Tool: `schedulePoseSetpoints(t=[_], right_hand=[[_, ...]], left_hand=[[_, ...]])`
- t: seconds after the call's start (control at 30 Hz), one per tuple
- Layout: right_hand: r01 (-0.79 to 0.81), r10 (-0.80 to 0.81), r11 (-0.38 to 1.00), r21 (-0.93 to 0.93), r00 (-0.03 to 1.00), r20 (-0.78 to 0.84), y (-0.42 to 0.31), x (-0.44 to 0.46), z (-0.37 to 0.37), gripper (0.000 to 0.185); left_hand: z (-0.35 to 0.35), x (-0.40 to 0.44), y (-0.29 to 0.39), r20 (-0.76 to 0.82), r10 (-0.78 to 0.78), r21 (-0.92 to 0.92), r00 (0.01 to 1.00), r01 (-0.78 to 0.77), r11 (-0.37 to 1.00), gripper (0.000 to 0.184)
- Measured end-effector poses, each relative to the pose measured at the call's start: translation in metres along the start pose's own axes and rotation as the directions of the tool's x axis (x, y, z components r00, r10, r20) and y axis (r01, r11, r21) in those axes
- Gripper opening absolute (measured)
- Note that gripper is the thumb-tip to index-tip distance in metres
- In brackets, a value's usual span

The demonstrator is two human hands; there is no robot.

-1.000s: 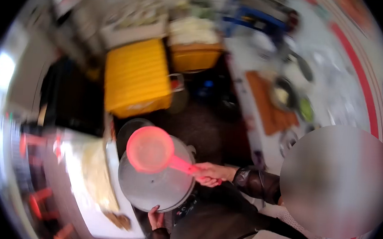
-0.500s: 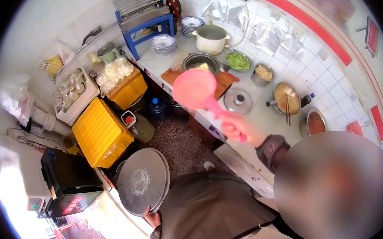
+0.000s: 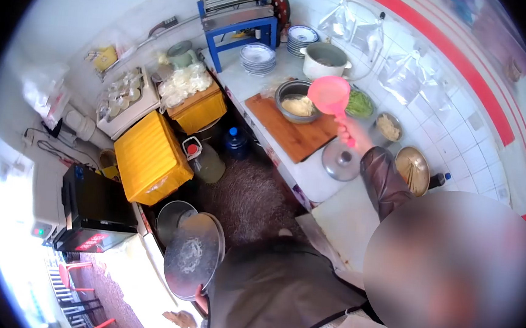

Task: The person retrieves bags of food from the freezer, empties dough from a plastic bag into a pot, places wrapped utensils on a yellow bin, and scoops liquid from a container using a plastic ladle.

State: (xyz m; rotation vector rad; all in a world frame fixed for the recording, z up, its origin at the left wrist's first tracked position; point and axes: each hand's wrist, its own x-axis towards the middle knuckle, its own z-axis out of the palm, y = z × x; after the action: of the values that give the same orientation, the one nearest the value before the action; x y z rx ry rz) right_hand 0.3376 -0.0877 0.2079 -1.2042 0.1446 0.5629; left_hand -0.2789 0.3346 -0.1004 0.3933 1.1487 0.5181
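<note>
My right hand (image 3: 352,133) is wrapped around the handle of a pink plastic water ladle (image 3: 329,94). The ladle is above the counter, overlapping in view a dark pot (image 3: 297,100) of pale food and a bowl of chopped greens (image 3: 360,104). At the lower left, my left hand (image 3: 202,299) grips the edge of a large round metal lid (image 3: 192,258), mostly hidden behind it. This lid is tilted, partly uncovering a metal bucket (image 3: 173,220). A brown sleeve and apron cover my arm and body.
On the counter are a wooden board (image 3: 292,135), a steel lid (image 3: 341,159), a white pot (image 3: 325,62), stacked plates (image 3: 258,59) and a pan with chopsticks (image 3: 412,170). Yellow crates (image 3: 152,156) and a blue water jug (image 3: 236,142) stand left. A blurred patch hides the lower right.
The pink ladle has moved farther over the counter, toward the greens. The large lid has shifted and tilted, showing the bucket's opening. The whole view has also turned somewhat.
</note>
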Motion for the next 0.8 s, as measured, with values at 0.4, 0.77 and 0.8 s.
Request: schedulePoseSetpoints(t=[0.4, 0.77, 0.8], right_hand=[[0.018, -0.028, 0.993, -0.121, 0.997, -0.078, -0.008, 0.045, -0.023, 0.013], [0.015, -0.032, 0.956, -0.292, 0.998, -0.051, -0.01, 0.063, -0.024, 0.01], [0.015, -0.031, 0.956, -0.294, 0.998, -0.05, -0.011, 0.06, -0.02, 0.01]], left_hand=[[-0.014, -0.061, -0.044, 0.523, 0.674, 0.563, 0.522, -0.805, 0.186, 0.041], [-0.035, -0.044, -0.059, 0.207, 0.685, 0.627, 0.698, -0.632, 0.455, 0.051], [-0.033, -0.045, -0.06, 0.201, 0.688, 0.649, 0.697, -0.621, 0.439, 0.051]])
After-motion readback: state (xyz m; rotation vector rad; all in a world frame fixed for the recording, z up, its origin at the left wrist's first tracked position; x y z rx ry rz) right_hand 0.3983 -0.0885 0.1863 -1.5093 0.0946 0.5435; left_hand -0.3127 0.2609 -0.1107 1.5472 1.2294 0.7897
